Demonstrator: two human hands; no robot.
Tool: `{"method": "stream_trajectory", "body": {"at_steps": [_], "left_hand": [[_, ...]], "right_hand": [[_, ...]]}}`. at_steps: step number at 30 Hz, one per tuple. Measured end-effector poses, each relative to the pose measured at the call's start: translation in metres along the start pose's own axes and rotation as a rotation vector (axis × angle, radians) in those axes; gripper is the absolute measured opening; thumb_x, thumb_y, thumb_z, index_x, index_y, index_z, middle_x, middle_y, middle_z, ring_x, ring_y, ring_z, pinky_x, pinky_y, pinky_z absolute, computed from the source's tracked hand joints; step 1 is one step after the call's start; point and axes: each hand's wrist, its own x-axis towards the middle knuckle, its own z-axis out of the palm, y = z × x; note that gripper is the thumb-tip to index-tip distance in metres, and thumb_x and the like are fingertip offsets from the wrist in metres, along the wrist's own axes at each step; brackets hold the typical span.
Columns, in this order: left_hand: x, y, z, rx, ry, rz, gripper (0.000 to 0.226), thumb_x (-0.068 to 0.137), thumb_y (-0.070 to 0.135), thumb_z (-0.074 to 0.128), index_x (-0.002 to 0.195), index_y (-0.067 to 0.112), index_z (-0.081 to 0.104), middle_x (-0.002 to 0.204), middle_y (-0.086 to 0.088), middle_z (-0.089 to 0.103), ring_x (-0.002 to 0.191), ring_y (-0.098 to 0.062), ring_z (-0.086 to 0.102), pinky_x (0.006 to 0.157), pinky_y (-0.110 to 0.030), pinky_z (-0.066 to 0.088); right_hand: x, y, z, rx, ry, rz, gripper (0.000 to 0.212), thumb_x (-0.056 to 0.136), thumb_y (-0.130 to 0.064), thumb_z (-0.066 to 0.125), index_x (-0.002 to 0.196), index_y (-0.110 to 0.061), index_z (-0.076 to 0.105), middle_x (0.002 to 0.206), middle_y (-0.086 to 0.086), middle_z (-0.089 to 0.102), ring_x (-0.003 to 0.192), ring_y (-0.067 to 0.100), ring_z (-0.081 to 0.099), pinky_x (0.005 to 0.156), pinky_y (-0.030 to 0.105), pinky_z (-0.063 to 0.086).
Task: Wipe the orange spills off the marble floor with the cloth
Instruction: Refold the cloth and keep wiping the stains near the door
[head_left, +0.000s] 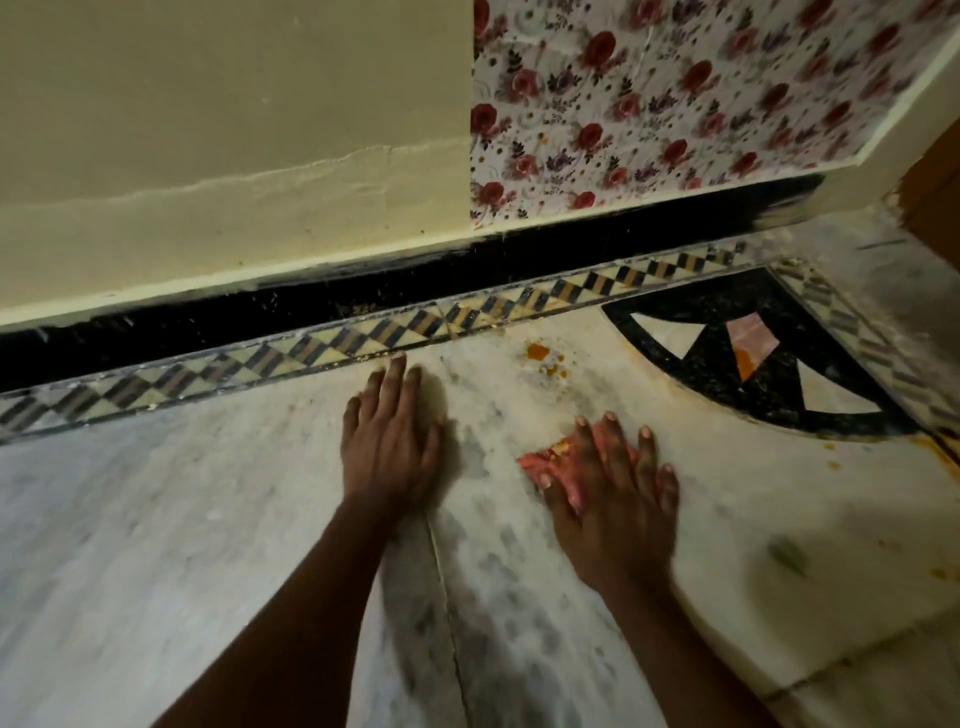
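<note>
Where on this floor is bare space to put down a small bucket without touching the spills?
Widest free patch: the marble floor left of the left hand, below the checkered border. Crowded: ahead of the right hand pressing the cloth, where orange spills lie, and the black inlay, also stained.

We find the scene dim and warm-toned. The marble floor (727, 493) is brightest at the right, beyond the right hand (613, 499), and turns a cool grey toward the lower left. A soft dark shadow lies just right of the left hand (389, 441), and another pools between the forearms. The wide lens bends the black skirting (363, 291) into a slanted curve. The floral wallpaper (675, 104) at upper right is smeared, and the whole frame looks slightly soft.
</note>
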Motion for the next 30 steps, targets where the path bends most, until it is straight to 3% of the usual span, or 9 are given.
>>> {"method": "stream_trajectory", "body": {"at_steps": [6, 9, 12, 15, 17, 19, 22, 26, 30], "left_hand": [[0.010, -0.005, 0.013, -0.017, -0.001, -0.050, 0.072, 0.105, 0.063, 0.013, 0.168, 0.028, 0.015, 0.178, 0.005, 0.003, 0.164, -0.017, 0.002, 0.131, -0.049, 0.010], [0.012, -0.003, 0.009, -0.026, -0.016, -0.062, 0.073, 0.105, 0.064, 0.012, 0.168, 0.029, 0.016, 0.178, 0.005, 0.001, 0.164, -0.016, 0.000, 0.131, -0.050, 0.010], [0.012, -0.001, 0.007, -0.027, -0.031, -0.050, 0.073, 0.104, 0.064, 0.010, 0.168, 0.029, 0.015, 0.178, 0.005, -0.001, 0.164, -0.016, -0.002, 0.132, -0.050, 0.010], [0.016, -0.001, 0.006, 0.000, -0.045, -0.077, 0.074, 0.103, 0.064, 0.009, 0.168, 0.029, 0.019, 0.178, 0.004, 0.002, 0.164, -0.018, 0.001, 0.131, -0.050, 0.013], [0.016, 0.002, 0.004, 0.019, -0.063, -0.087, 0.074, 0.103, 0.064, 0.008, 0.168, 0.030, 0.020, 0.178, 0.004, 0.002, 0.164, -0.019, 0.002, 0.130, -0.050, 0.014], [0.017, 0.002, 0.003, 0.013, -0.072, -0.091, 0.073, 0.104, 0.064, 0.006, 0.168, 0.030, 0.017, 0.178, 0.005, -0.003, 0.164, -0.018, -0.002, 0.131, -0.050, 0.013], [0.018, 0.001, 0.005, 0.004, -0.068, -0.094, 0.071, 0.105, 0.062, 0.009, 0.168, 0.031, 0.014, 0.178, 0.006, -0.005, 0.164, -0.017, -0.004, 0.131, -0.050, 0.012], [0.018, -0.003, 0.010, -0.002, -0.050, -0.092, 0.068, 0.105, 0.060, 0.017, 0.168, 0.033, 0.013, 0.178, 0.007, -0.002, 0.164, -0.015, -0.003, 0.131, -0.048, 0.009], [0.017, -0.001, 0.009, 0.013, -0.051, -0.109, 0.068, 0.105, 0.058, 0.022, 0.168, 0.032, 0.019, 0.178, 0.006, 0.004, 0.164, -0.017, 0.003, 0.130, -0.048, 0.013]], "right_hand": [[0.006, -0.004, -0.004, 0.000, -0.083, 0.002, 0.083, 0.095, -0.075, 0.038, 0.167, -0.037, 0.027, 0.178, 0.000, 0.020, 0.164, 0.037, 0.017, 0.122, 0.061, 0.026], [0.060, -0.018, -0.007, 0.031, -0.169, 0.172, 0.088, 0.094, -0.081, 0.020, 0.170, -0.037, 0.010, 0.180, 0.000, -0.001, 0.165, 0.037, -0.004, 0.129, 0.061, 0.011], [0.144, -0.058, -0.003, 0.107, -0.259, 0.267, 0.089, 0.099, -0.077, 0.022, 0.170, -0.030, -0.003, 0.178, 0.004, -0.017, 0.161, 0.043, -0.018, 0.130, 0.062, -0.001], [0.151, -0.088, 0.006, 0.097, -0.236, 0.086, 0.086, 0.101, -0.072, 0.028, 0.170, -0.031, 0.000, 0.178, 0.004, -0.012, 0.162, 0.043, -0.015, 0.130, 0.061, 0.000], [0.117, -0.076, 0.005, 0.067, -0.198, -0.092, 0.081, 0.099, -0.074, 0.026, 0.169, -0.036, 0.010, 0.179, 0.001, -0.002, 0.164, 0.040, -0.004, 0.130, 0.061, 0.008], [0.094, -0.050, -0.004, 0.066, -0.224, -0.111, 0.079, 0.099, -0.078, 0.017, 0.169, -0.041, 0.011, 0.179, -0.003, -0.001, 0.165, 0.037, -0.002, 0.130, 0.059, 0.010], [0.133, -0.036, -0.002, 0.053, -0.264, 0.121, 0.083, 0.097, -0.077, 0.010, 0.169, -0.038, -0.001, 0.178, -0.001, -0.014, 0.163, 0.038, -0.014, 0.130, 0.058, 0.003], [0.222, -0.100, 0.014, 0.196, -0.225, 0.365, 0.084, 0.103, -0.068, 0.025, 0.171, -0.022, 0.004, 0.180, 0.007, -0.005, 0.162, 0.044, -0.017, 0.130, 0.062, -0.005], [0.201, -0.131, 0.015, 0.113, -0.271, -0.058, 0.087, 0.104, -0.067, 0.026, 0.170, -0.021, -0.006, 0.179, 0.006, -0.010, 0.163, 0.038, -0.016, 0.131, 0.056, -0.004]]}}
